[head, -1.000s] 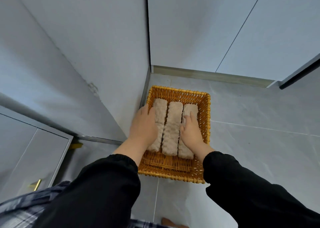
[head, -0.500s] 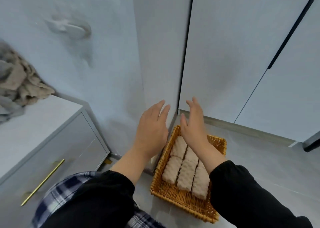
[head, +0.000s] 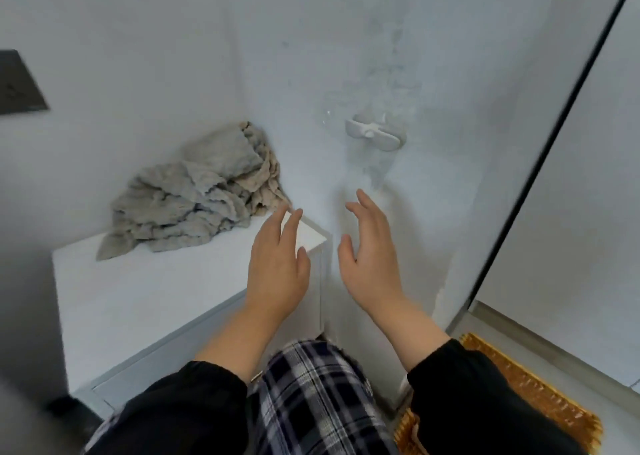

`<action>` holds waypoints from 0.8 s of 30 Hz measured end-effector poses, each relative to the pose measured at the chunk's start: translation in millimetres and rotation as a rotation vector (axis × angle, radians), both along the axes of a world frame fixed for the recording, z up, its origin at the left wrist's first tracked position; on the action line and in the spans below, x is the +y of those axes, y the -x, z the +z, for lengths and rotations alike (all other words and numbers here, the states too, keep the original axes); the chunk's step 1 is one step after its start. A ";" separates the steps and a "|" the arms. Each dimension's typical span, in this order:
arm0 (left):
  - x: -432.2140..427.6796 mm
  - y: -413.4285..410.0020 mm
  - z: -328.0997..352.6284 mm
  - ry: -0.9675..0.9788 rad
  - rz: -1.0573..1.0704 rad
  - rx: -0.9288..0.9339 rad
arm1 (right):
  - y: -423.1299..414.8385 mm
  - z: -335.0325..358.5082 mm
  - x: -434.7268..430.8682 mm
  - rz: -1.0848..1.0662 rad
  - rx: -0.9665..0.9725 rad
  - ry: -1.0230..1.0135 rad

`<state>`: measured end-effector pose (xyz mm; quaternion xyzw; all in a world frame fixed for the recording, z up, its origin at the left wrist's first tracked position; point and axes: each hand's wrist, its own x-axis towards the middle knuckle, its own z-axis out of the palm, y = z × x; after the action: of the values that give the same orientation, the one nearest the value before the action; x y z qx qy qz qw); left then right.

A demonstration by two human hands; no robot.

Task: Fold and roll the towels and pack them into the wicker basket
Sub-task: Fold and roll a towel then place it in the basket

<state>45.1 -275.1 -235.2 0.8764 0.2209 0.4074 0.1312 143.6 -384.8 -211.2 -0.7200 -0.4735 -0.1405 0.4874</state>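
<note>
Both grips are spread and empty: the left hand [head: 277, 267] is raised with fingers loosely extended and slightly apart, hovering over the near right corner of the white table [head: 145, 295], touching nothing; the right hand [head: 372, 260] is raised just beside it, palm turned inward toward the left one, fingers fanned and a little curled, in front of the pale wall, also holding nothing. Black sleeves [head: 460, 385] cover both forearms up to the wrists, and a plaid-clad knee [head: 311, 392] shows between them at the bottom. A crumpled heap of grey-beige towels [head: 197, 195] lies at the back of the table, pushed into the corner against the wall, ahead and to the left of the left hand and well apart from both hands. Only part of the wicker basket [head: 540, 395] shows, on the floor at the lower right, below and behind the right forearm; its contents are hidden by the sleeve. A small white hook [head: 375, 132] sits on the wall above the right hand.
</note>
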 end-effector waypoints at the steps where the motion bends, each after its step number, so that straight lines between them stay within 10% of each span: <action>1: 9.6 7.9 -0.6 0.025 0.036 -0.016 | 6.3 -0.8 15.3 0.018 0.035 0.000; 10: 80.2 45.5 -26.2 0.296 0.327 -0.203 | 50.0 -34.4 133.9 0.087 0.318 0.027; 24: 196.0 44.5 -66.9 0.512 0.508 0.219 | 3.7 -74.3 240.5 0.040 0.558 0.141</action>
<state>0.6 -79.1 -302.1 0.7709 0.5387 0.2624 0.2163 139.9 -144.3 -285.6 -0.7534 -0.3439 0.1061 0.5503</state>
